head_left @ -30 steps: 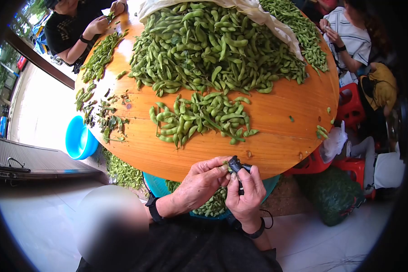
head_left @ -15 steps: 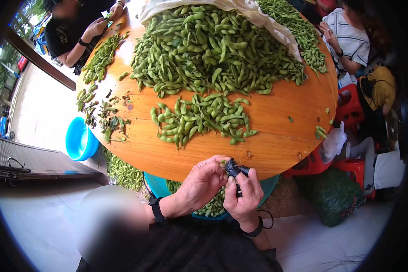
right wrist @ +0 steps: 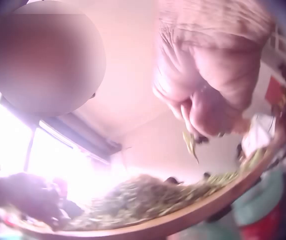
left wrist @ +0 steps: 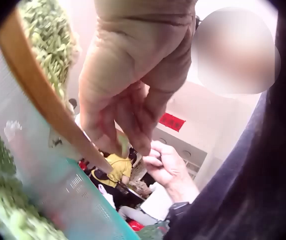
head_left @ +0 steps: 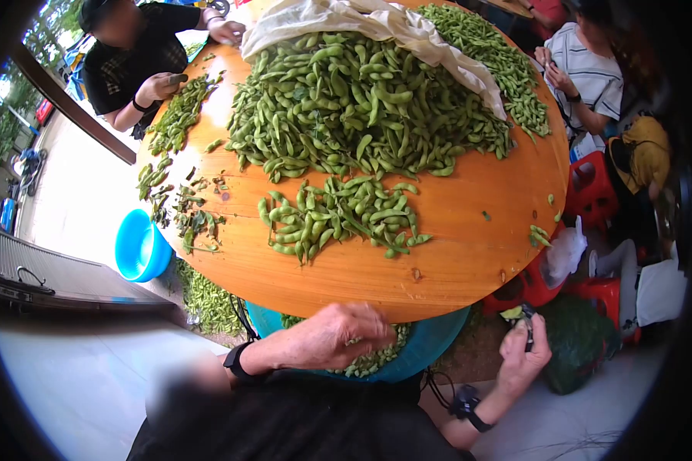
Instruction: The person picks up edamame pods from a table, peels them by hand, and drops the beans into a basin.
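Observation:
In the head view my left hand (head_left: 334,336) is over the turquoise basin (head_left: 438,338) of shelled beans, its moving fingers blurred and loosely bent. From the left wrist a pale green piece (left wrist: 123,145) shows between the left fingertips, overlapping them. Out to the right, beyond the table edge, my right hand (head_left: 523,352) pinches a split green edamame pod (head_left: 511,313), with a black piece (head_left: 528,323) at its fingertips. The right wrist view shows the pod (right wrist: 189,145) hanging from the fingers. A small heap of edamame pods (head_left: 338,215) lies in front of me.
A big pile of pods (head_left: 361,107) with a pale cloth (head_left: 346,19) covers the far half of the wooden table (head_left: 469,253). Two people sit opposite. At left is a blue basin (head_left: 158,253); at right, a red stool (head_left: 592,192) and a dark green bag (head_left: 584,346).
My hands were together at the table edge on the pod. The right hand has swung right with the pod; the left has drawn back over the basin. The person at left lowered their hands.

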### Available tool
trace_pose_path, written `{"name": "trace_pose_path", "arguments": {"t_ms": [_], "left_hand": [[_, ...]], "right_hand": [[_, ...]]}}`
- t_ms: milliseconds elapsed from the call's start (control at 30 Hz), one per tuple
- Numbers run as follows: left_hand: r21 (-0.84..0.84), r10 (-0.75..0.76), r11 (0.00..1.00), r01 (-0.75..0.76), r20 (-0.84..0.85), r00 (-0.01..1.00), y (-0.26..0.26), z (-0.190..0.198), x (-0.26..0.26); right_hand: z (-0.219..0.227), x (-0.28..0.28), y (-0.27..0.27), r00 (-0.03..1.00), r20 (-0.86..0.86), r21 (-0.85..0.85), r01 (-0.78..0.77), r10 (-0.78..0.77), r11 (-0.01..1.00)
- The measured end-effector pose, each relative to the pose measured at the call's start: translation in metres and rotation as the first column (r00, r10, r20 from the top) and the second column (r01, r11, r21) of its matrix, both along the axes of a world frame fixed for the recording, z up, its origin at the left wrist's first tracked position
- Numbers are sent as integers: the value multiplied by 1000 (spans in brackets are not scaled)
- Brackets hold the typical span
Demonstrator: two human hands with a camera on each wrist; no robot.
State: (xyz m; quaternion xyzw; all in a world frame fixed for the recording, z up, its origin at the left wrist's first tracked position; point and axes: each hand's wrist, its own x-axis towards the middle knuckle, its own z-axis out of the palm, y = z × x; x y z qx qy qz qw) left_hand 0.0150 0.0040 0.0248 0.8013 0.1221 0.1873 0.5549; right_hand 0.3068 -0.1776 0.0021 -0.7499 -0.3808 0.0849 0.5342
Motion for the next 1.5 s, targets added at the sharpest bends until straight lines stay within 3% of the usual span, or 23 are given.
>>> {"name": "trace_pose_path", "arguments": {"t_ms": [33, 67, 133, 167, 200, 233, 267, 500, 700, 833, 933, 1067, 1167, 1233, 1267, 1300, 1333, 1367, 1400, 1433, 1467, 1500], "left_hand": [[283, 118, 953, -109, -15, 993, 5, 5, 0], [386, 269, 891, -241, -21, 963, 13, 5, 2], [663, 454, 675, -323, -29, 890, 34, 11, 7], [753, 517, 567, -333, -11, 856, 42, 11, 10], [757, 519, 563, -333, -10, 854, 46, 7, 13], [822, 549, 489, -293, -29, 835, 50, 2, 15], [878, 579, 411, -246, -43, 814, 54, -1, 17], [821, 559, 484, -303, -24, 829, 67, 4, 15], [796, 530, 543, -267, -79, 844, 71, 5, 10], [747, 571, 544, -382, 4, 821, 77, 10, 5], [789, 607, 534, -305, -106, 788, 76, 10, 2], [801, 593, 558, -219, -199, 781, 78, 10, -4], [759, 602, 558, -335, -93, 793, 76, 13, -6], [638, 622, 578, -509, 59, 781, 72, 19, -8], [634, 620, 581, -509, 59, 782, 69, 23, -9], [315, 583, 770, -555, 7, 812, 64, 26, -10], [-51, 529, 847, -530, -24, 848, 58, 29, -11], [-410, 466, 801, -436, -29, 884, 52, 31, -12], [-541, 429, 757, -366, -11, 903, 44, 32, -10], [-588, 413, 719, -372, -69, 908, 35, 31, -7], [-617, 388, 706, -348, -74, 919, 25, 23, -3], [-645, 364, 692, -325, -77, 928, 14, 15, 2]], "right_hand": [[-4, 25, -18, 968, 251, -249, 90, -25, 964], [-7, 32, -26, 968, 250, -241, 84, -22, 967], [-4, 37, -30, 828, 561, -286, 206, -11, 936], [0, 36, -29, 828, 560, -281, 202, -11, 938], [11, 24, -22, 921, 386, -360, 205, -54, 910], [17, 16, -17, 974, 200, -437, 189, -110, 879], [11, 14, -15, 973, 211, -424, 176, -93, 888], [15, -3, 10, 971, 236, -265, 15, 49, 964], [11, -8, 9, 968, 244, -244, -3, 64, 970], [7, -8, 5, 961, 267, -233, -7, 71, 972], [10, -12, 9, 959, 274, -215, -8, 68, 977], [25, -37, 31, 965, 202, -205, -128, 170, 970], [29, -54, 51, 931, 220, -207, -247, 291, 947], [39, -67, 62, 909, 221, -194, -315, 354, 929], [39, -73, 69, 903, 190, -151, -362, 386, 920], [44, -82, 75, 900, 181, -125, -378, 396, 917], [42, -88, 80, 900, 138, -103, -403, 414, 909], [38, -95, 85, 897, 97, -78, -426, 432, 901], [34, -103, 89, 884, -173, -41, -447, 434, 894], [33, -112, 92, 803, -431, 3, -455, 412, 890], [38, -120, 96, 656, -630, 122, -445, 415, 887], [38, -125, 100, 660, -629, 116, -443, 410, 889]]}}
